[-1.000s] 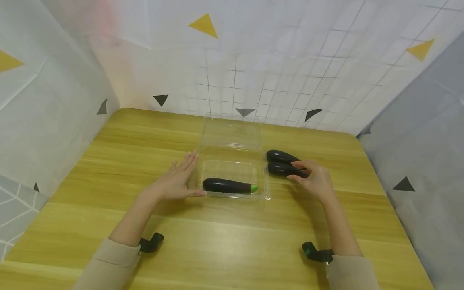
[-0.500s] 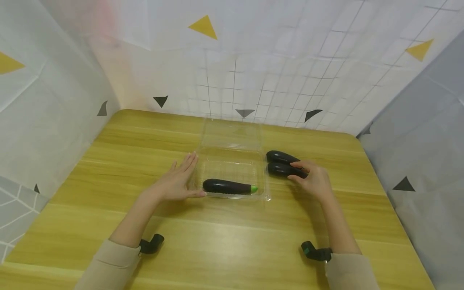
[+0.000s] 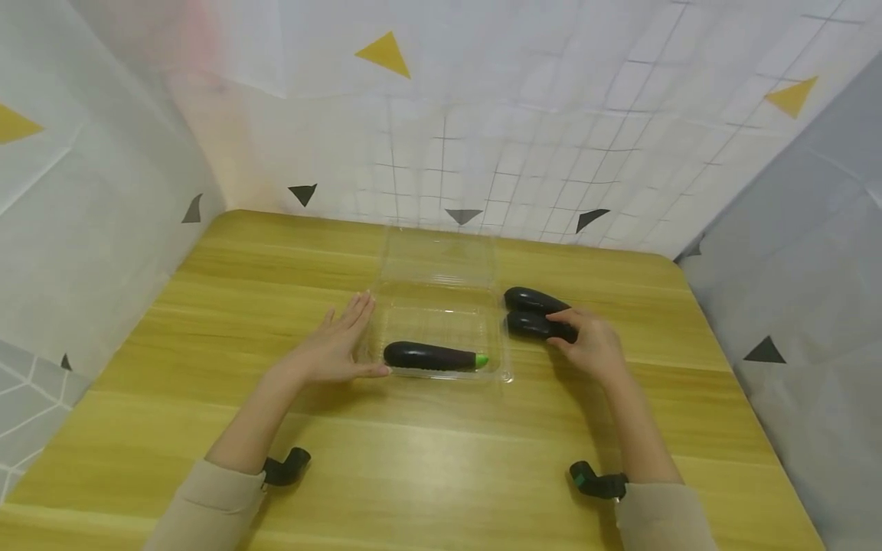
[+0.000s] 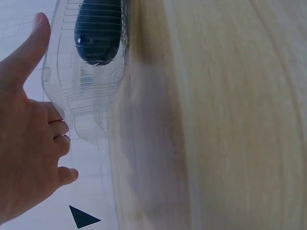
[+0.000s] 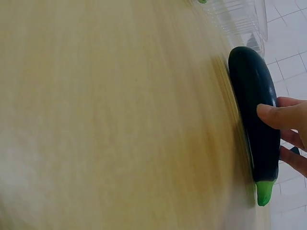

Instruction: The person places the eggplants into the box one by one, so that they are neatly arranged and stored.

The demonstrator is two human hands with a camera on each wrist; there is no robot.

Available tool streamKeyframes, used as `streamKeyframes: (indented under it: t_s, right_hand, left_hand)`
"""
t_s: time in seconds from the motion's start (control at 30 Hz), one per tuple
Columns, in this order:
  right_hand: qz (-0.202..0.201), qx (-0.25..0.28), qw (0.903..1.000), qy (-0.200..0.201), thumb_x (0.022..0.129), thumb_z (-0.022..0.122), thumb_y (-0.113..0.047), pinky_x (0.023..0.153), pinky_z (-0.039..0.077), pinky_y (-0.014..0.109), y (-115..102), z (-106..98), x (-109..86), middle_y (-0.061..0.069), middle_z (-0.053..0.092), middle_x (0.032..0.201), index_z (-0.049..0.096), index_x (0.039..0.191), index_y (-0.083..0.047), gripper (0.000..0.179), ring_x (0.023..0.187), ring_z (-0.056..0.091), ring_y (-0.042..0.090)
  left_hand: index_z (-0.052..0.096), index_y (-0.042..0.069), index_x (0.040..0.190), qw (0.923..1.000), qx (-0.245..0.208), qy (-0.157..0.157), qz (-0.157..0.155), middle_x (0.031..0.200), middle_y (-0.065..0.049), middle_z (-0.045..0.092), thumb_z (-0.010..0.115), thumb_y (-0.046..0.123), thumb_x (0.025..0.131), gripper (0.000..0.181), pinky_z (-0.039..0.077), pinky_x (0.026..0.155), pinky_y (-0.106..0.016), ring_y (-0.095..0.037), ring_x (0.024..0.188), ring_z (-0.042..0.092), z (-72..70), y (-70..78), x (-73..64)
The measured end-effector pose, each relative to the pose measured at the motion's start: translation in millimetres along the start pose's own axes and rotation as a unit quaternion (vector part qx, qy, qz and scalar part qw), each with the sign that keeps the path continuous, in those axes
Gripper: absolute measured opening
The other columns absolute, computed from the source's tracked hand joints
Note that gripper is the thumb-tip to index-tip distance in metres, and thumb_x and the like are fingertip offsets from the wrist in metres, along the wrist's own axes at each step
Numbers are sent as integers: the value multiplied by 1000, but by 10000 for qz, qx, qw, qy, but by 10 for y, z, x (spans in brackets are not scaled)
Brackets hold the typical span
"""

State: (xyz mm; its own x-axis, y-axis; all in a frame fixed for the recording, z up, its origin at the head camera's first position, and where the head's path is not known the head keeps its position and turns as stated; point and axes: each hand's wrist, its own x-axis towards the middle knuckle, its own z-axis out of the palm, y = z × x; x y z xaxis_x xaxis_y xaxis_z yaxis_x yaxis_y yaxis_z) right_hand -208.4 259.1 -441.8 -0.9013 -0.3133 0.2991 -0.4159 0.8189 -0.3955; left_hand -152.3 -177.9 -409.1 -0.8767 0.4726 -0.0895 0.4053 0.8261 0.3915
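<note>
A clear plastic clamshell box (image 3: pixel 441 317) lies on the table with its lid (image 3: pixel 437 256) folded back. One dark eggplant (image 3: pixel 427 356) with a green stem lies along its near side. My left hand (image 3: pixel 331 353) rests against the box's left edge, fingers extended and thumb at the near corner. Right of the box, two more eggplants lie side by side. My right hand (image 3: pixel 594 346) pinches the nearer eggplant (image 5: pixel 254 105) between thumb and fingers; its green stem shows in the right wrist view. The farther eggplant (image 3: pixel 534 298) is partly hidden behind that hand.
The wood-grain table (image 3: pixel 427 467) meets a white sheeted wall (image 3: pixel 331 138) at the back, with more sheets at both sides. Each wrist carries a black camera mount, one on the left (image 3: pixel 288 467) and one on the right (image 3: pixel 596 482).
My right hand has slid slightly left along the nearer eggplant, toward its middle. The left hand and the box stay in place.
</note>
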Motion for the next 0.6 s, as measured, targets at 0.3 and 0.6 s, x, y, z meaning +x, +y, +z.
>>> streamKeyframes:
  t_s: [0.3, 0.6]
  right_hand:
    - [169, -159, 9991, -364, 74, 84, -15, 72, 53, 49, -24, 19, -43, 17, 67, 115, 68, 116, -10, 46, 91, 65, 36]
    - [92, -123, 9989, -454, 74, 84, -14, 73, 53, 50, -46, -2, -125, 15, 69, 106, 65, 118, -8, 49, 94, 66, 35]
  left_hand:
    - [-3, 2, 153, 10000, 25, -1, -2, 160, -15, -7, 55, 76, 78, 121, 3, 113, -61, -29, 146, -5, 2, -17, 6]
    - [-2, 1, 153, 10000, 82, -15, -13, 160, -15, -7, 50, 79, 77, 121, 4, 113, -60, -28, 146, -7, 8, -9, 1]
